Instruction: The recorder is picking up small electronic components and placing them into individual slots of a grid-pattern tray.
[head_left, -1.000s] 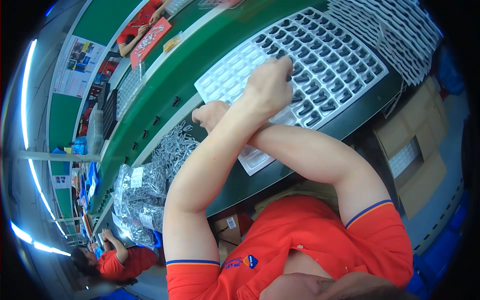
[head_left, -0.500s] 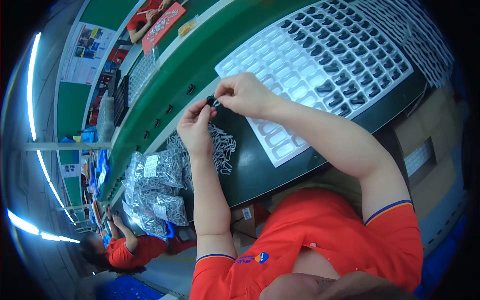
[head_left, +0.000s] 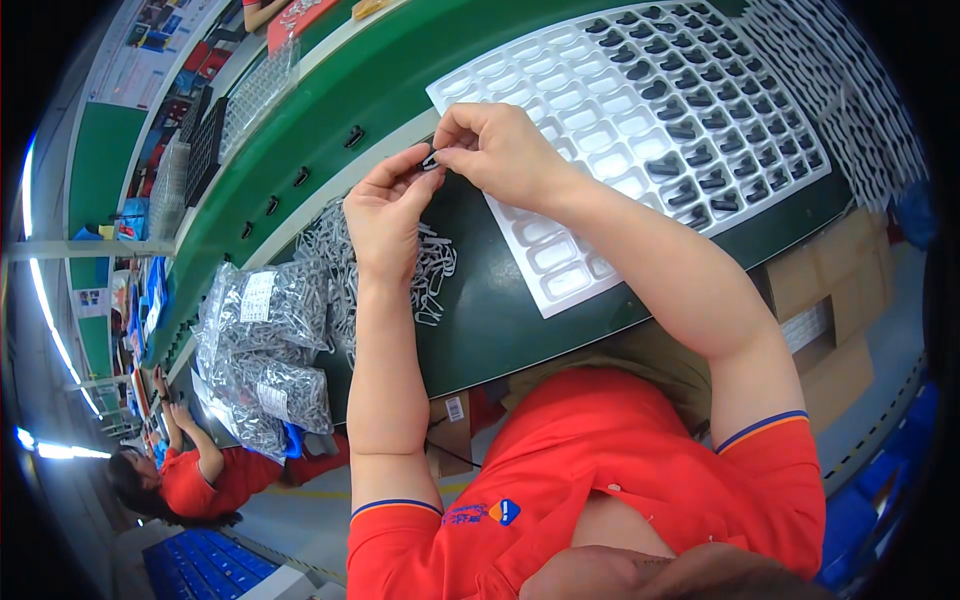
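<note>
Over the far side of the green table, my left hand point(head_left: 385, 212) and my right hand point(head_left: 505, 155) meet fingertip to fingertip. Pinched between them is a small black part point(head_left: 429, 160) with a light grey piece at it, mostly covered by my fingers. Both hands are closed on it. Under and beside my left wrist lies a heap of loose grey looped clips point(head_left: 437, 265). To the right spreads a white moulded tray point(head_left: 545, 255); black parts point(head_left: 712, 180) fill many pockets on its right side, while pockets on its left hold none.
Clear bags of grey clips point(head_left: 265, 335) stand left of my forearm. Several black parts point(head_left: 301, 177) sit spaced out on the green conveyor point(head_left: 390, 85) beyond. Stacked trays point(head_left: 835, 90) lie at far right, a cardboard box point(head_left: 835, 290) below. A co-worker in red point(head_left: 200, 480) works at left.
The whole view has shifted a little. My hands stay together on the small black part, with my right fingers now closer in against it.
</note>
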